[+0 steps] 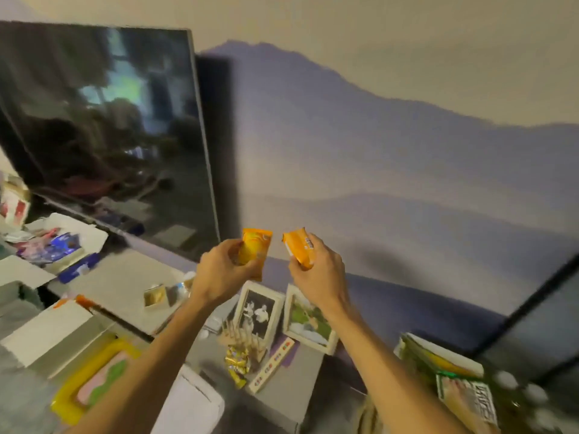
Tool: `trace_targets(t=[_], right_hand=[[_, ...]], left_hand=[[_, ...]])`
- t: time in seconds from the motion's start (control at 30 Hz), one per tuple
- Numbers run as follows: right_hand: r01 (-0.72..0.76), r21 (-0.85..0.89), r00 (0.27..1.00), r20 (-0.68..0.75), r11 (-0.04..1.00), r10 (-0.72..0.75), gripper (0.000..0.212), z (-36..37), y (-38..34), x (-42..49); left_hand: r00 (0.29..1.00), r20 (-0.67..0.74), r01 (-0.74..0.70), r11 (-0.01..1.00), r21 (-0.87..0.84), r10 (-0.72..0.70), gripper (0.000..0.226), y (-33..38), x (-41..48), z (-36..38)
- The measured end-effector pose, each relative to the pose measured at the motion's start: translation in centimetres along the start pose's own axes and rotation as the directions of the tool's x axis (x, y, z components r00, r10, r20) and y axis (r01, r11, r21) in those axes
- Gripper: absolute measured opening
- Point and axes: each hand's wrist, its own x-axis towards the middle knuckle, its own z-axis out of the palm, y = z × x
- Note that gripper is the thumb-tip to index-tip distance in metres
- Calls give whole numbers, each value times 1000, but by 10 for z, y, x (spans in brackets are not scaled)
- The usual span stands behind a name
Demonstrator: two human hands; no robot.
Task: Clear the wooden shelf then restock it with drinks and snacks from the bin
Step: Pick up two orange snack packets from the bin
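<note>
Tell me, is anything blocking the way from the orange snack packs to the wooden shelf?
That can't be settled here: no wooden shelf shows in this view. The left hand holds one orange snack pack and the right hand holds another orange pack, both raised in open air before the wall, above two photo frames.

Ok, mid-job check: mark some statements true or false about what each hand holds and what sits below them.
1. Each hand holds an orange snack packet. True: left hand holds the left packet, right hand the right packet.
2. The two packets touch. False: a gap separates them.
3. Two framed photos stand below the hands. True.
4. The television is right of the hands. False: it is to the left.
</note>
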Motion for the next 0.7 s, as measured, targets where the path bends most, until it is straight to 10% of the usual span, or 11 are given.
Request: trace_targets(t=[0.4, 0.7], right_hand=[[-428, -136, 876, -306, 893, 373, 49, -206, 195, -124], [-564, -234, 826, -179, 792, 535, 60, -203, 363, -200]], left_hand=[[879, 448, -131, 986, -99, 162, 69, 139, -91, 246], [830, 555, 3, 996, 94, -55, 69, 124, -154, 412]])
